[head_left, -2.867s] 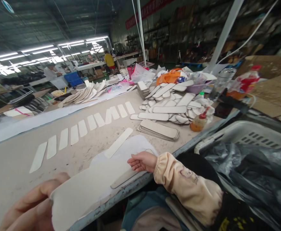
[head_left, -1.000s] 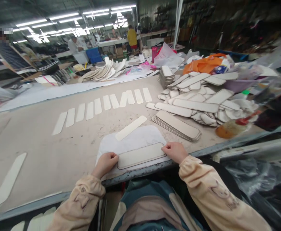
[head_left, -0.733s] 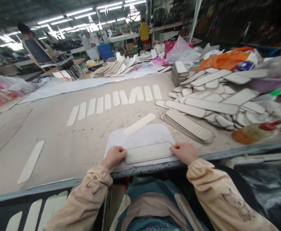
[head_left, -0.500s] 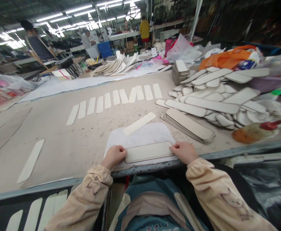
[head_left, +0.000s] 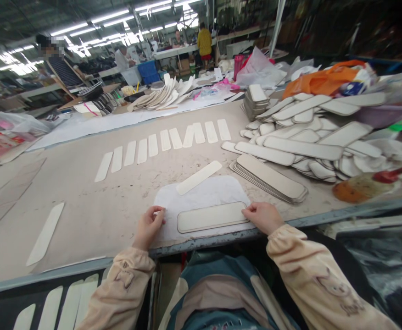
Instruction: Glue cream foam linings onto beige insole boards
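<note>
One pale strip [head_left: 209, 218] lies pinched by right fingers [head_left: 252, 208], beyond loosely parted left fingers [head_left: 157, 211]

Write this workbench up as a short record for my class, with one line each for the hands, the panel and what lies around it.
Left hand: apart from the panel, at the left side of the white sheet
Right hand: fingertips together on the panel's right end
Panel: flat on the sheet, dark-edged, near the table's front edge
Loose strip: partly on the sheet, beyond the panel
Stack: right of the sheet
Heap: behind the stack
Row of strips: farther across the table
Bottle: orange contents, red top
</note>
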`<state>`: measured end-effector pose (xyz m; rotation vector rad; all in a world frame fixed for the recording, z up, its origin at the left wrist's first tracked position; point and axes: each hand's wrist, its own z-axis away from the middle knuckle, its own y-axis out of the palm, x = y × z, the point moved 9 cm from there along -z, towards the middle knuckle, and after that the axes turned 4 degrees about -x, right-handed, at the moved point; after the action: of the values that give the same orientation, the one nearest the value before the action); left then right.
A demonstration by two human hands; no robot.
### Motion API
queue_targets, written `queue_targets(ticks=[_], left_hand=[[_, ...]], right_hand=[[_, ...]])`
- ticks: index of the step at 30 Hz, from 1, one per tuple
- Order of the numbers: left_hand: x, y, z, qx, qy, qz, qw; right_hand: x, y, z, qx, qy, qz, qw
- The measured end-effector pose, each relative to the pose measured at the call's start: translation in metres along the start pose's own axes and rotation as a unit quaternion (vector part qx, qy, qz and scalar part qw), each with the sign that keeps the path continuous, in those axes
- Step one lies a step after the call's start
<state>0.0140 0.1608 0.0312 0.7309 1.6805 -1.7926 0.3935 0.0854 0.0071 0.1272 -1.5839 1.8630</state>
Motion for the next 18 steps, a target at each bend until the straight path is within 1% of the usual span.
queue_targets(ticks=[1,2,4,6,8,10,13,15,18], left_hand=[[-0.006,-0.007,0.006,-0.032,0.06,-0.012,0.998],[-0.014,-0.008,0.015,-0.046,0.125,-0.032,0.991],[-0.027,-0.001,0.035,-0.035,0.239,-0.085,0.967],[-0.034,0.01,0.051,-0.021,0.32,-0.123,0.939],[-0.04,0.019,0.061,-0.016,0.387,-0.142,0.911],[-0.042,0.026,0.065,-0.01,0.436,-0.155,0.886],[-0.044,0.031,0.064,-0.007,0.477,-0.168,0.863],[-0.044,0.032,0.063,-0.006,0.485,-0.174,0.857],[-0.044,0.031,0.063,-0.011,0.484,-0.178,0.857]], right_hand=[[0.0,0.0,0.0,0.001,0.0,0.001,1.0],[0.0,0.001,-0.001,0.0,-0.001,0.002,1.0],[-0.001,0.001,-0.001,-0.002,-0.001,0.004,1.0],[-0.001,0.001,-0.001,-0.003,-0.001,-0.001,1.0],[-0.001,0.002,0.0,-0.002,-0.002,-0.012,1.0],[0.0,0.002,0.0,-0.003,-0.003,-0.017,1.0],[-0.001,0.002,0.0,-0.013,-0.002,-0.015,1.0],[-0.002,0.002,-0.001,-0.018,-0.002,-0.016,1.0],[-0.002,0.003,-0.002,-0.018,-0.005,-0.019,1.0]])
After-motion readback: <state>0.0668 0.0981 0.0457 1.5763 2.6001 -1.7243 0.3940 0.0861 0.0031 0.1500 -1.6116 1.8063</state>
